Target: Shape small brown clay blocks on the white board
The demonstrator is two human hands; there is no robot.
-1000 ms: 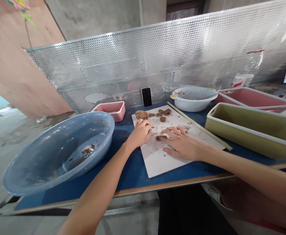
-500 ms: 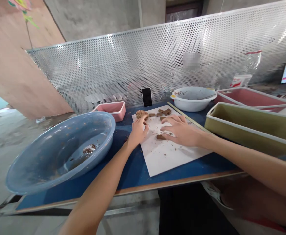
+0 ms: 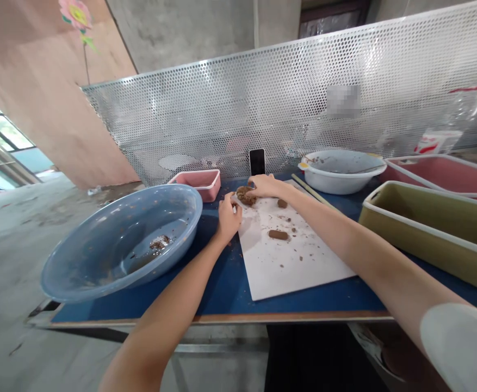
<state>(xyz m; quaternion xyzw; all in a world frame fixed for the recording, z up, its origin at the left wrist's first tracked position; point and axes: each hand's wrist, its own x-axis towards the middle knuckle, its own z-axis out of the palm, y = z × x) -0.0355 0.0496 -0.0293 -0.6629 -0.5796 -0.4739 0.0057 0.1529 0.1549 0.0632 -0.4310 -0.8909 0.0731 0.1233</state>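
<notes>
A rough brown lump of clay [image 3: 245, 195] lies at the far left corner of a white board [image 3: 271, 277]. My right hand [image 3: 265, 185] reaches across the board, its fingers closed on the lump from the right and above. Beside the board's left edge is my left hand [image 3: 229, 216], with fingers curled inward close to the lump; what they hold, if anything, is hidden. A smooth clay roll [image 3: 278, 234] lies mid-board, with a smaller clay piece [image 3: 282, 203] behind it and crumbs around. My right hand and forearm hide part of the board's far side.
A large blue basin [image 3: 119, 239] stands left, with a small pink tray [image 3: 208, 188] behind it. A phone [image 3: 257, 161] leans on the perforated metal screen [image 3: 222, 109]. At right are a stick [image 3: 311, 189], a white basin [image 3: 340, 182] and an olive tray [image 3: 429, 228].
My right hand has moved left and away from me, from the clay pieces mid-board to the lump. The left hand has drawn slightly back from the lump. The view has shifted left.
</notes>
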